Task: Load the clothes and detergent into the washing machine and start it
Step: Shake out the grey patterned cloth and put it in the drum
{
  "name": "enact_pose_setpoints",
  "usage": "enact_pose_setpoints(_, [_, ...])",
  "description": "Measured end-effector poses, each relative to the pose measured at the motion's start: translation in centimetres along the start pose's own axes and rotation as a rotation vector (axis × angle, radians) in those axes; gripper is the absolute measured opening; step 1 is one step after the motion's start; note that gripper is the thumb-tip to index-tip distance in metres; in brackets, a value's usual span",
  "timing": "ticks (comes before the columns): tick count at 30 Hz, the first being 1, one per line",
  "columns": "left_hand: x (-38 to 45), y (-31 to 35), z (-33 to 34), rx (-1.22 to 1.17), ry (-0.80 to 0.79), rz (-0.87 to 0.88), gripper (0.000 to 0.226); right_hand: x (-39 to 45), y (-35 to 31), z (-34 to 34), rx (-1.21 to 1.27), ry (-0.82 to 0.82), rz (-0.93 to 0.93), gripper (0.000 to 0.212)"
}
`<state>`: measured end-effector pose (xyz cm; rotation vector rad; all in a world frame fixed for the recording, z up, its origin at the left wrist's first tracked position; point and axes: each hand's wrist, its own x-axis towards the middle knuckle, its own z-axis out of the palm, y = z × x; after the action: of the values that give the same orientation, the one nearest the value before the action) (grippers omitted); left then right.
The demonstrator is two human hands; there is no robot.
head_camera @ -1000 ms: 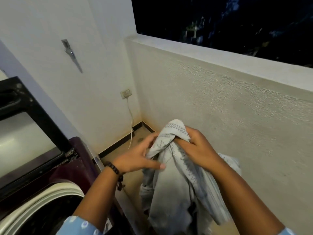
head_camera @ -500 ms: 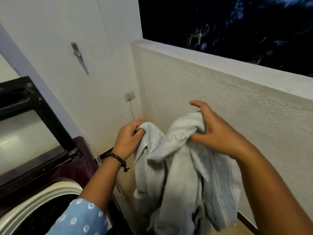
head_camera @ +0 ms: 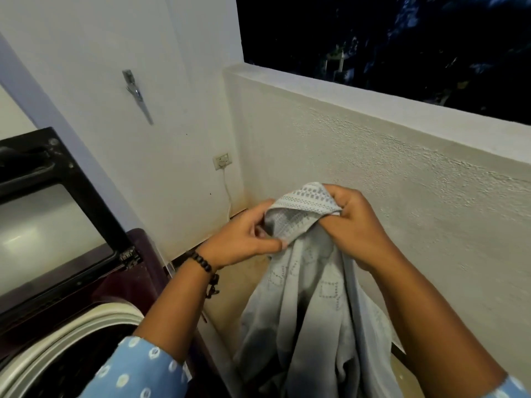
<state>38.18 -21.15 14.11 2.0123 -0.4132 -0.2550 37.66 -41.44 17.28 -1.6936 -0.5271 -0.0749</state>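
Note:
A pale grey patterned garment (head_camera: 310, 305) hangs in front of me, to the right of the washing machine. My left hand (head_camera: 244, 242) pinches its upper left fold. My right hand (head_camera: 356, 225) grips the bunched top edge. The two hands are close together at the top of the cloth. The top-loading washing machine (head_camera: 138, 254) stands at the lower left, dark maroon, with its black glass lid (head_camera: 48, 225) raised. Its white drum rim (head_camera: 86, 323) shows, and the drum inside looks dark. No detergent is in view.
A white wall with a metal hook (head_camera: 136, 93) and a socket (head_camera: 222, 160) with a cord lies ahead. A low textured parapet wall (head_camera: 402, 173) runs along the right, with dark night outside above it. A narrow strip of floor (head_camera: 230, 282) separates machine and parapet.
The hands, spread apart holding the garment half a second ago, have come together at its top. The garment sits lower and more bunched.

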Motion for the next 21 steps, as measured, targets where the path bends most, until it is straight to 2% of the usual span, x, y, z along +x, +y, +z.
enact_pose_setpoints(2, [-0.1,-2.5,1.0,0.052,-0.015,-0.074,0.046,0.0,-1.2,-0.7,0.072,0.029,-0.051,0.041])
enact_pose_setpoints(4, [0.0,-4.5,1.7,0.074,-0.041,-0.086,0.049,0.1,-2.7,-1.5,0.140,0.056,-0.098,0.038])
enact_pose_setpoints(7, [0.2,-6.0,2.4,0.063,-0.034,-0.086,0.040,0.2,-4.6,-2.4,0.266,0.115,-0.182,0.036])
enact_pose_setpoints(9, [0.5,-6.4,2.3,0.066,0.100,-0.068,0.040,0.2,-5.3,-3.1,0.314,0.142,-0.236,0.036])
enact_pose_setpoints(12, [1.4,-4.6,0.7,0.037,0.393,-0.018,0.023,0.3,-4.7,-4.0,0.245,0.221,-0.245,0.034])
enact_pose_setpoints(15, [2.0,0.4,-1.7,0.062,0.598,0.140,0.030,0.5,-2.5,-4.3,-0.055,0.396,-0.144,0.028])
enact_pose_setpoints(16, [2.1,2.3,-2.4,0.095,0.627,0.204,0.031,0.6,-1.8,-4.4,-0.193,0.385,-0.085,0.025])
enact_pose_setpoints(17, [2.1,4.2,-2.9,0.141,0.635,0.274,0.031,0.5,-1.4,-4.6,-0.336,0.319,-0.011,0.030])
enact_pose_setpoints(19, [1.9,7.9,-3.4,0.248,0.597,0.396,0.027,0.5,-1.4,-4.7,-0.512,-0.002,0.120,0.071])
enact_pose_setpoints(20, [1.8,9.5,-3.3,0.297,0.559,0.441,0.024,0.4,-1.8,-4.4,-0.507,-0.172,0.144,0.093])
enact_pose_setpoints(21, [1.8,10.7,-3.2,0.345,0.515,0.474,0.021,0.5,-2.3,-3.8,-0.445,-0.293,0.132,0.106])
